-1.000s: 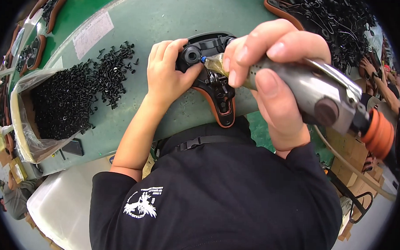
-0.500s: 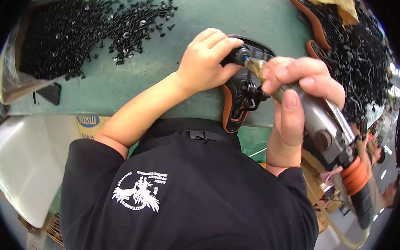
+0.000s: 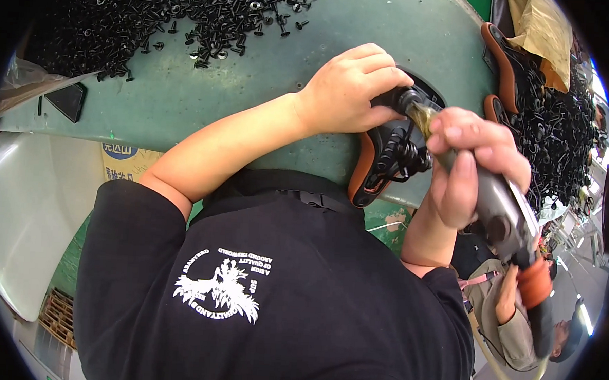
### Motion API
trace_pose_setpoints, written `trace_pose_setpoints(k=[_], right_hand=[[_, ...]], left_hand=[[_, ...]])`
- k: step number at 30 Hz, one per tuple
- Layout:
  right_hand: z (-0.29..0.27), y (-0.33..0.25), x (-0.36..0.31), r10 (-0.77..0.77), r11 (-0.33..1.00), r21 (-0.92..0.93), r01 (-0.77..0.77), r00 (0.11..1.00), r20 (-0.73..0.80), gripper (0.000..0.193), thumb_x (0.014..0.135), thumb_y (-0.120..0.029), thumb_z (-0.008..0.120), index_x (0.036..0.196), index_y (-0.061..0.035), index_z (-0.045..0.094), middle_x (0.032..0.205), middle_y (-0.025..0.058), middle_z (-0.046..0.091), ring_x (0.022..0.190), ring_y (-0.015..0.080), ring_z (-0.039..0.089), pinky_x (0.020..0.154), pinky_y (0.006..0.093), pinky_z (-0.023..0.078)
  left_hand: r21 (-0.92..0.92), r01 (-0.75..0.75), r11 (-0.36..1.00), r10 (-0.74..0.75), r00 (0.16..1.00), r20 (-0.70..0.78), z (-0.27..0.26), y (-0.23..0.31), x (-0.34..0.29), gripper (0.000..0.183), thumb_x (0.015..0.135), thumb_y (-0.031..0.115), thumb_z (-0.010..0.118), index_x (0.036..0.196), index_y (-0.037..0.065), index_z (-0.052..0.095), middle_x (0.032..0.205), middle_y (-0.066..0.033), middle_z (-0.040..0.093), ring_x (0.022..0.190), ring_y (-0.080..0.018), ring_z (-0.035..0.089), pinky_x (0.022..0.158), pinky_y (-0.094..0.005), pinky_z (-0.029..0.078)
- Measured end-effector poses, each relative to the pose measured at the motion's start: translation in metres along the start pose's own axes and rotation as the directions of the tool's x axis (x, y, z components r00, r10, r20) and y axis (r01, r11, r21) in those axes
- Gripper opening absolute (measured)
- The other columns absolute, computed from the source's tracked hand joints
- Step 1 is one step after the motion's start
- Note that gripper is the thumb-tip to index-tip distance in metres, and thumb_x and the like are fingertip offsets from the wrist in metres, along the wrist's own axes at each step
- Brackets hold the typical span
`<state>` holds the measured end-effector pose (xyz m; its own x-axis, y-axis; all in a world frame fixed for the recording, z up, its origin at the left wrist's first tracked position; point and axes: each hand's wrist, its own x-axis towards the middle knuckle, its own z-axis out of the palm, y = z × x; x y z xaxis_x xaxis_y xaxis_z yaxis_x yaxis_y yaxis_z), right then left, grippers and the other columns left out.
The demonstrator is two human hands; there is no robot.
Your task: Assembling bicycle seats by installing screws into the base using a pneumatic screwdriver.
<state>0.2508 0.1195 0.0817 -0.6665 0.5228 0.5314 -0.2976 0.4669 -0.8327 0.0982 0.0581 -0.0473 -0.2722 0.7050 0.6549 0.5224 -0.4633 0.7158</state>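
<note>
Left hand [image 3: 353, 90] grips wide end of upturned saddle [image 3: 380, 142]. Right hand [image 3: 475, 163] wraps around metal-bodied power driver [image 3: 495, 212], tip at saddle. Saddle at near edge of green table [image 3: 380, 23]; loose black screws [image 3: 169, 14] left of saddle, heap of black parts [image 3: 561, 140] right.

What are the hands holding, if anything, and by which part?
Right hand: power screwdriver, by the front of its metal body. Left hand: bicycle saddle, by the left side of its wide end.
</note>
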Motion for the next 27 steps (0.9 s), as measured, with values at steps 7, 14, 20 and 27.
trace_pose_setpoints(k=[7,14,20,27], right_hand=[[-0.003,0.007,-0.007,-0.029,1.000,-0.001,0.029,1.000,-0.004,0.035,0.095,0.008,0.063,0.124,-0.0057,0.047,0.116,0.0264,0.067,0.083,0.0249,0.069,0.077,0.0397,0.062],[-0.006,0.028,0.019,0.025,0.981,0.190,-0.036,0.998,0.059,0.025,0.091,0.015,0.060,0.109,-0.0011,0.054,0.096,0.0200,0.071,0.075,0.0210,0.069,0.069,0.0355,0.061],[0.000,0.016,0.017,0.028,0.991,0.131,-0.038,0.997,0.074,0.027,0.090,0.013,0.062,0.112,-0.0016,0.055,0.109,0.0254,0.071,0.075,0.0205,0.070,0.073,0.0342,0.061],[-0.027,-0.039,-0.016,-0.156,0.971,0.193,0.142,0.986,0.057,0.040,0.094,-0.007,0.057,0.134,-0.0069,0.050,0.125,0.0274,0.061,0.074,0.0202,0.062,0.074,0.0424,0.053]], left_hand=[[0.022,0.016,1.000,-0.016,1.000,0.000,0.000,0.001,-0.004,0.052,0.067,0.011,0.091,0.115,0.008,0.072,0.111,-0.0098,0.069,0.105,-0.0317,0.067,0.092,-0.0418,0.058],[-0.145,0.244,0.959,-0.213,0.957,0.196,-0.001,-0.003,-0.003,0.047,0.076,0.015,0.089,0.119,0.007,0.073,0.132,-0.0110,0.068,0.124,-0.0320,0.067,0.103,-0.0413,0.057],[-0.173,0.219,0.960,-0.187,0.965,0.183,0.000,-0.006,0.001,0.041,0.071,0.020,0.092,0.105,0.003,0.075,0.122,-0.0111,0.070,0.108,-0.0322,0.072,0.093,-0.0401,0.060],[-0.031,0.320,0.947,-0.296,0.906,0.301,-0.057,0.038,-0.014,0.040,0.077,0.022,0.091,0.107,0.004,0.073,0.110,-0.0130,0.070,0.111,-0.0350,0.067,0.098,-0.0450,0.056]])
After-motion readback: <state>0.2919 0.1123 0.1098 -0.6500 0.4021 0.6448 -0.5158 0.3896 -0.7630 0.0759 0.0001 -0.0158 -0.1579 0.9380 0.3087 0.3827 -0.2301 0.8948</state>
